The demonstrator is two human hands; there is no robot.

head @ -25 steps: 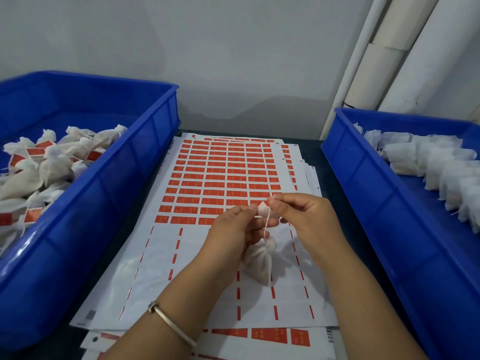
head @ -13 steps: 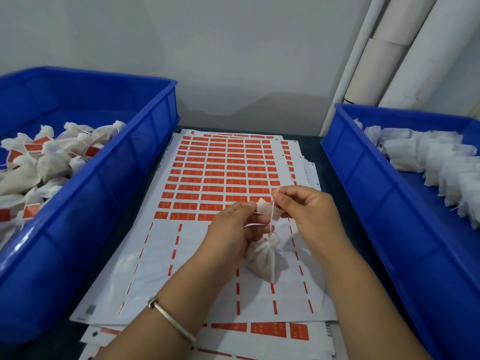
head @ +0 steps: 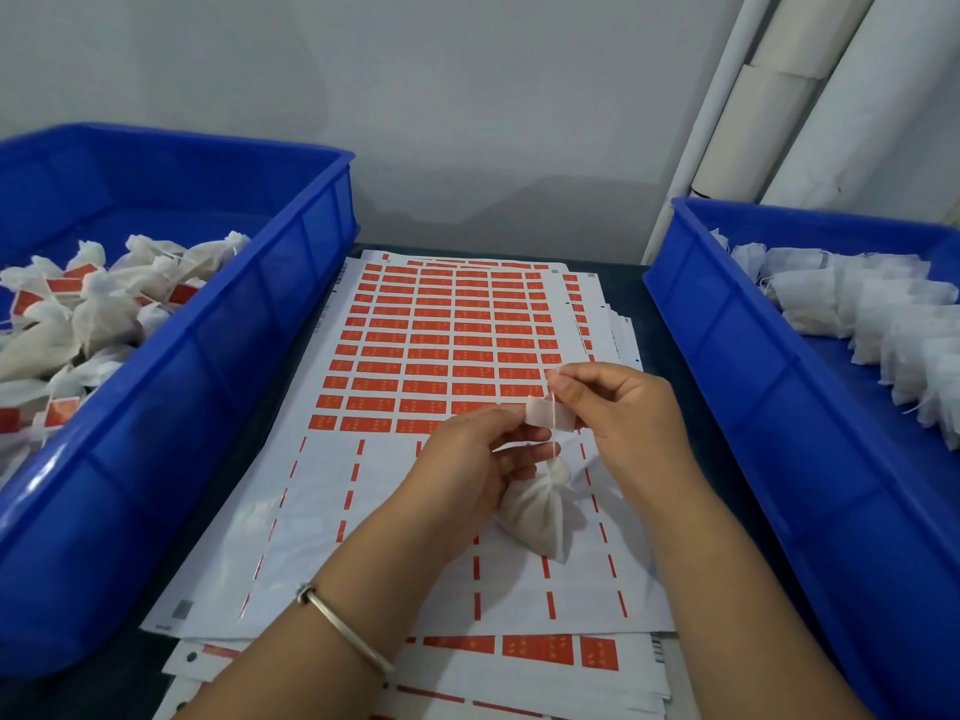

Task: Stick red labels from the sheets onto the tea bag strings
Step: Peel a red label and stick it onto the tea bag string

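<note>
Left hand (head: 470, 459) pinching a small label (head: 548, 414), white side up, its red face hidden. Right hand (head: 618, 407) pinching a thin white string (head: 554, 407) across that label. Small white cloth tea bag (head: 537, 511) hanging from the string, partly hidden behind the left hand, just above the white paper sheet of red labels (head: 431, 356). Blue plastic bins (head: 171, 407) at both sides, cut off.

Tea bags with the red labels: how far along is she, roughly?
Done: the left bin holds a pile of labelled tea bags, and the top sheet is peeled bare in its nearer rows. In hand: the left hand holds a label against the string, which the right hand pinches; the bag hangs below. Left: unlabelled bags in the right bin, many red labels.
</note>
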